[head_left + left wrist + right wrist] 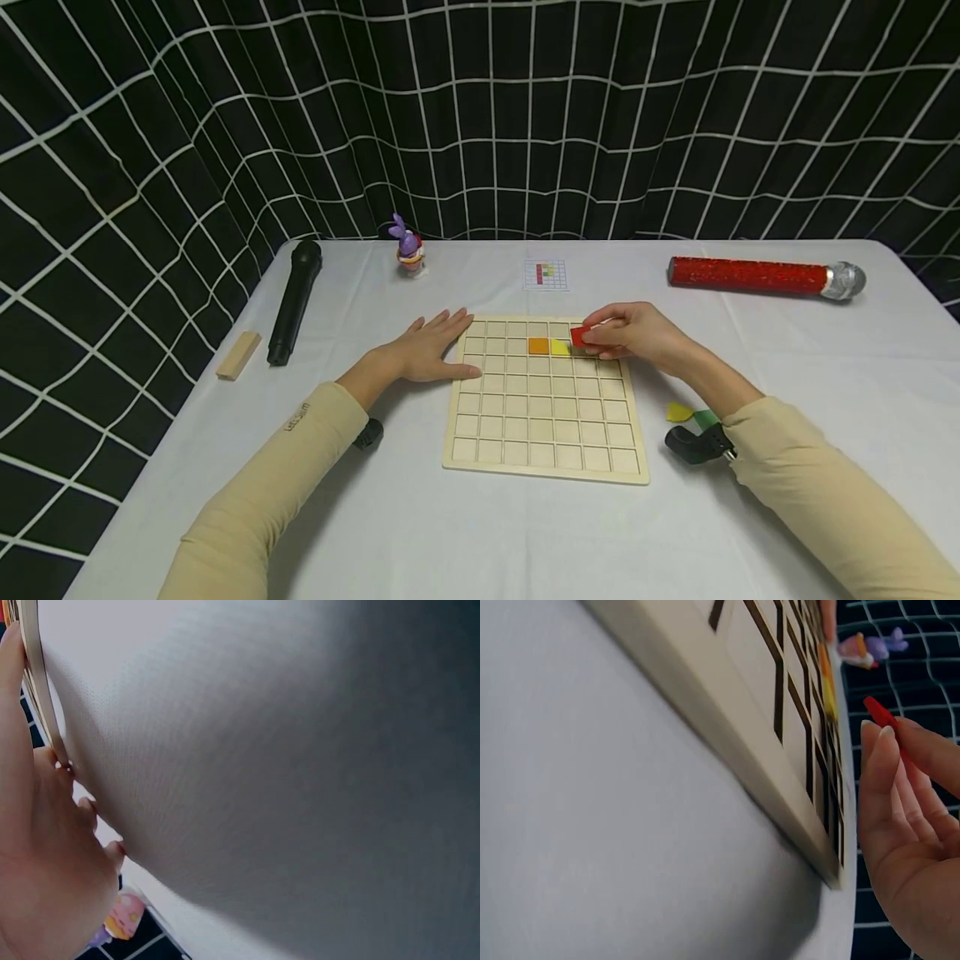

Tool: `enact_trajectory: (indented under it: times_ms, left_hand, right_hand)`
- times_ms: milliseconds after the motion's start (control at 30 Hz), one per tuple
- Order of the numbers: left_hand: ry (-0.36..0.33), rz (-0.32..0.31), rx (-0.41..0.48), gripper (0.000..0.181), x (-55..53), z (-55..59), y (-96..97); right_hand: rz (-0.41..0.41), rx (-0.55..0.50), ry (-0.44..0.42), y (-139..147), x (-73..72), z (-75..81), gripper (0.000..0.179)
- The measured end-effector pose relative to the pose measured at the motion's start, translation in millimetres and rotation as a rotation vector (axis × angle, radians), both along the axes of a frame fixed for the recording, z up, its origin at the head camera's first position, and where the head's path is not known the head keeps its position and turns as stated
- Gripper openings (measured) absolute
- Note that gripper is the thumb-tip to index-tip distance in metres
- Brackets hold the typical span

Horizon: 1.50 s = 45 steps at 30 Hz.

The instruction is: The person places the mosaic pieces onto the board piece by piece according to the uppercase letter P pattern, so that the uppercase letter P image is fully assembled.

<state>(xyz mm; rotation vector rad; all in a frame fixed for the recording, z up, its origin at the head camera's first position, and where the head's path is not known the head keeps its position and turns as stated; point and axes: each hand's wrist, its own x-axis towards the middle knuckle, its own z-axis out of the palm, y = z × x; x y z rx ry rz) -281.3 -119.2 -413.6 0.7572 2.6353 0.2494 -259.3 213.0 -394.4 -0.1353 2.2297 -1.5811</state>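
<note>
A pale wooden grid board (pixel 547 474) lies on the white tablecloth. In its second row from the back sit an orange square tile (pixel 538 346) and, right beside it, a yellow tile (pixel 558 347). My right hand (pixel 637 333) pinches a red tile (pixel 578 337) between thumb and fingers over the board's back right. The right wrist view shows this red tile (pixel 880 712) tilted at the fingertips. My left hand (pixel 433 350) lies with spread, straight fingers at the board's left edge, thumb resting on the board. In the left wrist view, the left hand (pixel 56 847) holds nothing.
Behind the board lies a small printed grid card (pixel 546 273). A purple-topped figurine (pixel 409 248) stands back left, near a black microphone (pixel 294 304) and wooden block (pixel 238 356). A red glittery microphone (pixel 757 276) lies back right. Yellow (pixel 678 412) and green pieces (pixel 705 419) lie by the right forearm.
</note>
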Motion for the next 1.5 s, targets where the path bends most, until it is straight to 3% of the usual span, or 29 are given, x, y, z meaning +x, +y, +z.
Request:
enact_trajectory:
  times_ms: [233, 1000, 1500]
  left_hand:
    - [0.001, -0.007, -0.003, 0.096, 0.3, -0.4, -0.2]
    - [0.006, -0.001, 0.014, 0.095, -1.3, -2.6, -1.6]
    - [0.007, 0.005, 0.012, 0.095, -0.2, -1.7, -1.3]
  right_hand:
    - [0.032, -0.018, -0.024, -16.2, -1.5, -5.8, 0.044]
    - [-0.022, -0.120, -0.091, -58.2, -7.2, -7.3, 0.036]
    - [-0.098, -0.039, -0.134, -87.4, -8.6, -1.2, 0.033]
